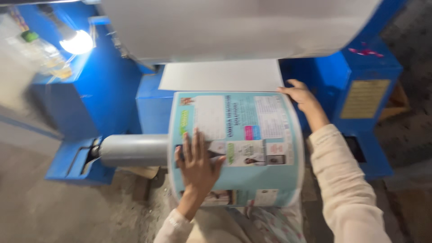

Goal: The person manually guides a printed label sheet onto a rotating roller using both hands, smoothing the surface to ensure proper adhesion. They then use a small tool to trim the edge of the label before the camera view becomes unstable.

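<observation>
A wide roll of light blue printed sheet (pixel 252 171) sits on a grey metal shaft (pixel 132 150) of a blue machine (pixel 103 90). My left hand (pixel 197 163) lies flat on the front of the roll, fingers spread. My right hand (pixel 302 98) touches the roll's upper right edge, where a plain white sheet (pixel 222 75) runs up toward a large white roller (pixel 234 27). Both arms wear pale long sleeves.
A lit bulb (pixel 77 42) shines at the upper left beside a plastic bottle (pixel 45 54). The blue machine housing carries a yellow plate (pixel 363 99) on the right. Grey dusty floor (pixel 54 211) lies below left.
</observation>
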